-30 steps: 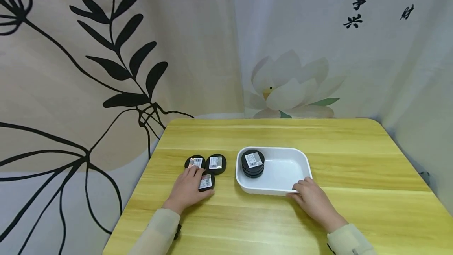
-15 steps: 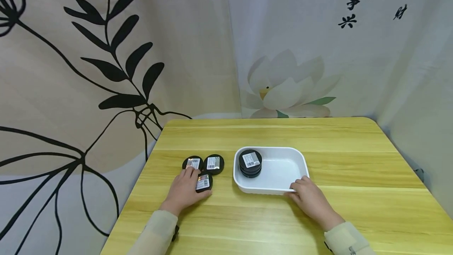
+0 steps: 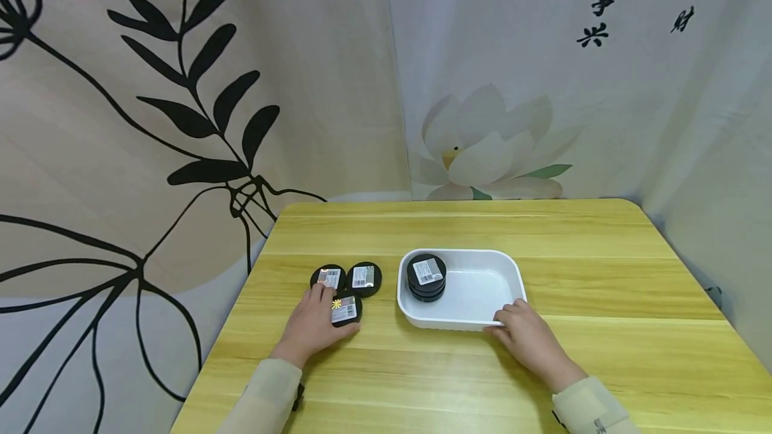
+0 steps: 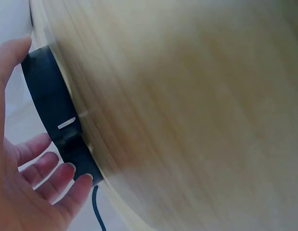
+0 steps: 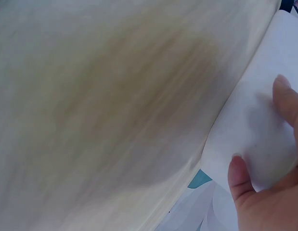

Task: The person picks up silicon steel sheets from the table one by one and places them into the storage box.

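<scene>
In the head view, several flat round black containers with barcode labels lie on the table left of a white tray. My left hand (image 3: 313,328) holds the nearest black container (image 3: 346,309), thumb on its near side and fingers at its far left. Its side wall shows in the left wrist view between thumb and fingertips. Touching it behind are a left container (image 3: 328,276) and a right container (image 3: 364,278). A stack of black containers (image 3: 427,273) stands in the left end of the white tray (image 3: 461,324). My right hand (image 3: 531,340) pinches the tray's near right corner.
The wooden table (image 3: 579,233) reaches back to a printed curtain (image 3: 338,72) with dark leaves, a pale lotus and black characters. Part of a thin dark cord (image 4: 97,207) appears beyond the containers in the left wrist view.
The head view has shifted slightly, moving everything a little left in the picture. A yellow flower-like mark now shows on the nearest container's label. Both hands stay about where they were.
</scene>
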Demonstrator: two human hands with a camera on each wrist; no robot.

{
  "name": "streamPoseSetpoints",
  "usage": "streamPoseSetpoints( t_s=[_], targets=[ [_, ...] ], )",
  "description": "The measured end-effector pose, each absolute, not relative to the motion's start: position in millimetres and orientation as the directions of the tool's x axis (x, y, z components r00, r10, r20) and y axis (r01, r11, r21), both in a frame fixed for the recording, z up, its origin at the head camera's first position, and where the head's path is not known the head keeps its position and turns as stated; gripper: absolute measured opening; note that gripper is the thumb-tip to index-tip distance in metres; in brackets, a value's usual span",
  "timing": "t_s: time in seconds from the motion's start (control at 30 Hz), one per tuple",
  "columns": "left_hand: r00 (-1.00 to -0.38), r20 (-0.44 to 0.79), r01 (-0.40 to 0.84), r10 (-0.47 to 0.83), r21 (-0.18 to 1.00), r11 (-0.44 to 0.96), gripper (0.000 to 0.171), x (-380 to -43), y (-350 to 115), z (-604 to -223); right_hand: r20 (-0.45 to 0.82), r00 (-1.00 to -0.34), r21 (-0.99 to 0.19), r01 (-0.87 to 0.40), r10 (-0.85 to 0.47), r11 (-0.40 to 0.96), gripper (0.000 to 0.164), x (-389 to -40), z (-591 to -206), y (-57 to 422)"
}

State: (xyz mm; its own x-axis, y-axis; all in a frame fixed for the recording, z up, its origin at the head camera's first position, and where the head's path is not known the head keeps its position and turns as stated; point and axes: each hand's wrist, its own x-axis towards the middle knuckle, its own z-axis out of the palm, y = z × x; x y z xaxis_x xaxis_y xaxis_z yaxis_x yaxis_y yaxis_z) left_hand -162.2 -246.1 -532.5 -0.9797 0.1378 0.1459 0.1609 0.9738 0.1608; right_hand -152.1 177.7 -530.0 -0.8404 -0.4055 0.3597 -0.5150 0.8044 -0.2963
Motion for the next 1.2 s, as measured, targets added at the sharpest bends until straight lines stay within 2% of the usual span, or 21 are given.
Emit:
streamPoseSetpoints(
  t_s=[0.4, 0.83, 1.2],
  targets=[
    [-0.989, 0.119, 0.111, 0.089, 0.191, 0.975, 0.103, -161.1, -245.2, -532.1, 0.344, -0.847, -0.295, -0.508, -0.406, 0.81, 0.017, -152.0, -530.3, 177.9],
    [-0.994, 0.103, 0.042, 0.02, 0.214, 0.976, 0.119, -160.7, -244.3, -530.8, 0.345, -0.847, -0.298, -0.507, -0.404, 0.809, 0.018, -151.3, -530.1, 177.3],
    [-0.995, 0.098, 0.033, 0.015, 0.177, 0.984, 0.113, -161.9, -242.9, -532.2, 0.345, -0.848, -0.294, -0.504, -0.401, 0.812, 0.019, -152.1, -529.4, 177.5]
  ],
)
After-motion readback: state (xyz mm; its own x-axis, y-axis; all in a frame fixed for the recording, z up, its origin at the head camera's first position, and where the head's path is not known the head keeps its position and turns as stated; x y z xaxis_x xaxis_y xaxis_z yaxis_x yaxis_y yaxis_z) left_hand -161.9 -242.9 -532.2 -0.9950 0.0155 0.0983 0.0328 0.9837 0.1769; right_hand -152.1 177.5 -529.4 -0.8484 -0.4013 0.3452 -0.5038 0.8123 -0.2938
